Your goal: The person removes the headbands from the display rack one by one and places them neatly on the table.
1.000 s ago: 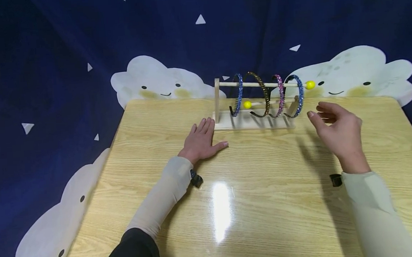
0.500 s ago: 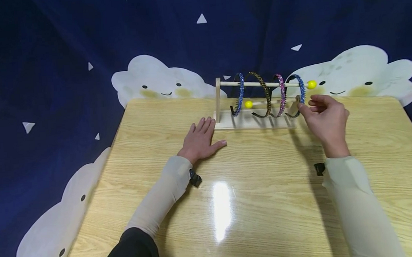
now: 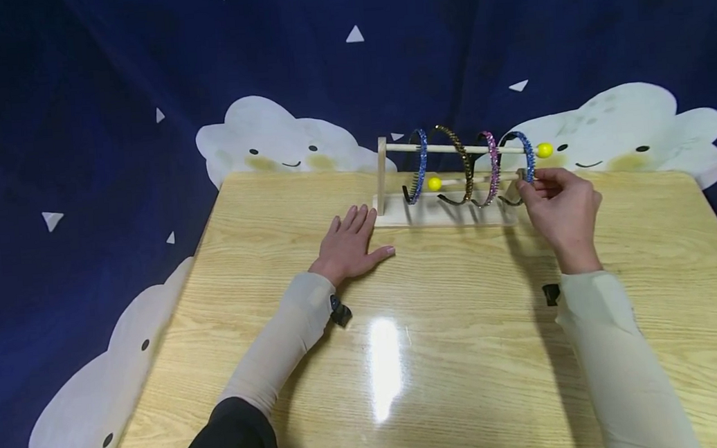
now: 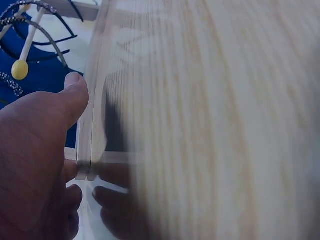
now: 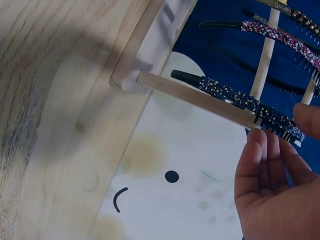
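While the L hand (image 3: 344, 248) lies flat on the table (image 3: 466, 327), fingers straight, thumb out & gripping nothing, the R hand (image 3: 560, 208) pinches the end blue headband (image 3: 530, 162) low down, btwn thumb & fingers. That headband's at abt 11 o'clock from the R hand, hung on the upper rod (image 3: 403, 148) of a wooden rack (image 3: 383, 180), next to a yellow knob (image 3: 544, 150). Rack stands nr the table's 12 o'clock edge, at abt 2 o'clock from the L hand; can't tell if the L fingertips touch its base. Toward 9 o'clock along the rod: pink headband (image 3: 494, 166), brown-gold headband (image 3: 465, 164), then another blue one. Behind: dark blue curtain (image 3: 284, 49) w/ smiling clouds (image 3: 626, 118).
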A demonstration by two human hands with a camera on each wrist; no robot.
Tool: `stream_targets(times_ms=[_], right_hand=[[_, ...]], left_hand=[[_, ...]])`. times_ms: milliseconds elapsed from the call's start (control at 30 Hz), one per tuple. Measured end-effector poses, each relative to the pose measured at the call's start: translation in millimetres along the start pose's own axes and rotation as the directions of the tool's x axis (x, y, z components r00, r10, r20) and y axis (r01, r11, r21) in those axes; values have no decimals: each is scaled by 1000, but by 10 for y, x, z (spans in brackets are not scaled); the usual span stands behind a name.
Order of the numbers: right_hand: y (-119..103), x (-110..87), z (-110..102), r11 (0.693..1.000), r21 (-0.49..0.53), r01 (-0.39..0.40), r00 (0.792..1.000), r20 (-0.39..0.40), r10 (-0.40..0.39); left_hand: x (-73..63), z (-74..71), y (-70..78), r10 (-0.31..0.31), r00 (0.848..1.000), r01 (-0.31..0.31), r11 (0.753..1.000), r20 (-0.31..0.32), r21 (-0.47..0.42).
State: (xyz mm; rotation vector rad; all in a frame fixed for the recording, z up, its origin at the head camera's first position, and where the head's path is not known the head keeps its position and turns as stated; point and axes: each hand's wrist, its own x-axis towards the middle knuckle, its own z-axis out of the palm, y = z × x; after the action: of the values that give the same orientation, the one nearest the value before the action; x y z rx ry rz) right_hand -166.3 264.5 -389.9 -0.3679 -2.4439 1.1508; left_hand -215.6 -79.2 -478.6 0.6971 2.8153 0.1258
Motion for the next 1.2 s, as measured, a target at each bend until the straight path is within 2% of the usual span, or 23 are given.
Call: stream_targets(times_ms=[633, 1000, 1200], right_hand=[[-54, -10, -4, 999, -34, 30, 999, -33, -31], [-142, 8, -44, 999, -33, 15, 999, -44, -16], [-220, -7, -86, 998, -45, 39, 997, -71, -42]], left_hand=[[5, 28, -30, -14, 1000, 14, 1000, 8, 0], [13, 29, -30, -15, 1000, 15, 1000, 6, 3], [22, 33, -31, -26, 1000, 26, 1000, 7, 4]])
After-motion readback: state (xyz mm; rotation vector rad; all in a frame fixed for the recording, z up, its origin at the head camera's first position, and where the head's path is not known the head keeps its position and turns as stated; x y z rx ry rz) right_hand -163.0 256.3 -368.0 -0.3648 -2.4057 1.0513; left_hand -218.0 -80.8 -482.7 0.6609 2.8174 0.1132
